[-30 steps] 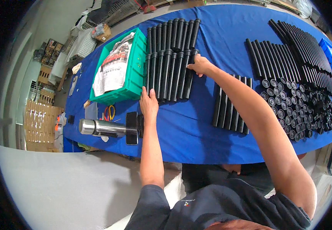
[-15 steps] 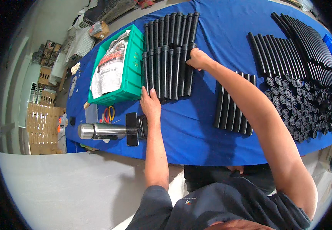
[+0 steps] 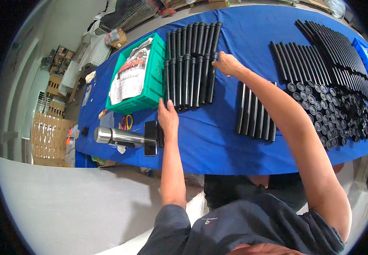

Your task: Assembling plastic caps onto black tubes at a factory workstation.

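Heads up on how you're squaring that stack of black tubes (image 3: 191,68) on the blue table (image 3: 218,140). Your left hand (image 3: 168,120) sits flat against the near ends, fingers together and pointing away from you. Your right hand (image 3: 227,64) is on the right side of the stack up by the far row, fingers slightly spread on the outermost tube; can't tell if it's pinching one or just pushing.

Stuff that could bite you, imo:
- They're round, so a hard sideways shove could make the outer tubes roll out toward the smaller row (image 3: 255,114) just right of your arm.
- Push too hard from the near end and the far row may slide toward the table edge.
- The green bin (image 3: 155,80) touches the stack's left side, so it could get nudged.
- Your left wrist is just beside the steel cylinder (image 3: 120,137), easy to bump.
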{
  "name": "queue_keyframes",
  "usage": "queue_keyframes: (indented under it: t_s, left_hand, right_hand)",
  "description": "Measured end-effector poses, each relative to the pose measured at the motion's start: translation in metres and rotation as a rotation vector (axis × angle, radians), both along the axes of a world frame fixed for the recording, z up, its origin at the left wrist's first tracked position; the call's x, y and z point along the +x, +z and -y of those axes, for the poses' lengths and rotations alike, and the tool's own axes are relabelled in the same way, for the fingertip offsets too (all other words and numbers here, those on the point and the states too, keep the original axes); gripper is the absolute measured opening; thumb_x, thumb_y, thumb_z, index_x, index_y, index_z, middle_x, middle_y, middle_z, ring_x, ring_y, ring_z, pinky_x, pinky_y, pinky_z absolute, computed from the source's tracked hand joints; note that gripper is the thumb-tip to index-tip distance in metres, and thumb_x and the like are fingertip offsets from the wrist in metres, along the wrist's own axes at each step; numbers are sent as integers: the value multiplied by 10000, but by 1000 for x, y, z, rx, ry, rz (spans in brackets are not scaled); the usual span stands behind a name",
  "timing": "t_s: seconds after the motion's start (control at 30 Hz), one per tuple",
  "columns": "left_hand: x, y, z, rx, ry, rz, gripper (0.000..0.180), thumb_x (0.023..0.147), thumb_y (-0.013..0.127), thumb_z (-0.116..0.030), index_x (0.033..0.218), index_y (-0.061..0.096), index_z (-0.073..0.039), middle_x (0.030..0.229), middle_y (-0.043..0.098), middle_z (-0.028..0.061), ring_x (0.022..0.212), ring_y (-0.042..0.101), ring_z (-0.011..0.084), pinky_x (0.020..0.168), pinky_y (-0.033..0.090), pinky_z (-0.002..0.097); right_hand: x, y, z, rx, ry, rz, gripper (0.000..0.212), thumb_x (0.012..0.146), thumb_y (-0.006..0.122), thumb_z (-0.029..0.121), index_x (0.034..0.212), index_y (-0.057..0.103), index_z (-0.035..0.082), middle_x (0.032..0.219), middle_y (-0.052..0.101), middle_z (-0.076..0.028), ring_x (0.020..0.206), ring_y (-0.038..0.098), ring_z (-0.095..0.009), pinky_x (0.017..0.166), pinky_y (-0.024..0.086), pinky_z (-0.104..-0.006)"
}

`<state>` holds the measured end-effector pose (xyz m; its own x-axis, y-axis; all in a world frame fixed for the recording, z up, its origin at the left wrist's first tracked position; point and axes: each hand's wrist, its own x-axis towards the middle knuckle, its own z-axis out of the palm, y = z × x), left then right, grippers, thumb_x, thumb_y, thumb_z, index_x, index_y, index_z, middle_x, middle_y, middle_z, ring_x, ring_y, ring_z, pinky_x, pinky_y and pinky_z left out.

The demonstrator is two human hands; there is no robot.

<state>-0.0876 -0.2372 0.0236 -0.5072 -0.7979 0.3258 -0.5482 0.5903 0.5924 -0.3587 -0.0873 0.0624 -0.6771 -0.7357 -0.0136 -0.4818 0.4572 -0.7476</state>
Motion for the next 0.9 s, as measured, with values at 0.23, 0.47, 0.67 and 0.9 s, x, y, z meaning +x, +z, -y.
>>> queue_keyframes:
  t_s: [0.23, 0.47, 0.67, 0.9]
  left_hand:
    - [57, -7, -78, -54, -213, -144, 438, 943, 625, -225, 1257, 560, 74, 1268, 599, 258, 1196, 570, 392, 1034, 431, 435]
    - [75, -30, -138, -39, -440, -143, 367, 916, 676, -208, 1212, 620, 1, 1062, 688, 181, 962, 674, 309, 867, 526, 391]
    - [57, -24, -159, 120, -370, -74, 296, 924, 674, -185, 1173, 626, -32, 644, 589, 52, 572, 562, 142, 574, 474, 321]
    - [56, -31, -164, 157, -418, -135, 287, 914, 682, -146, 1172, 628, -32, 632, 580, 41, 552, 543, 130, 555, 462, 312]
  right_hand:
    - [167, 40, -160, -436, 536, 14, 329, 892, 659, 255, 1081, 639, -13, 889, 667, -214, 832, 675, -352, 744, 527, -432]
    - [278, -1, -274, -232, 728, 507, 344, 928, 638, 270, 1105, 627, -25, 842, 677, -159, 798, 669, -319, 734, 521, -415]
    - [307, -99, -298, 170, 556, 425, 310, 925, 600, 298, 1088, 649, 39, 992, 701, -192, 963, 666, -380, 847, 515, -466]
    - [301, -230, -290, 110, 355, 606, 268, 943, 575, 267, 1061, 641, 36, 920, 693, -134, 769, 698, -287, 659, 557, -413]
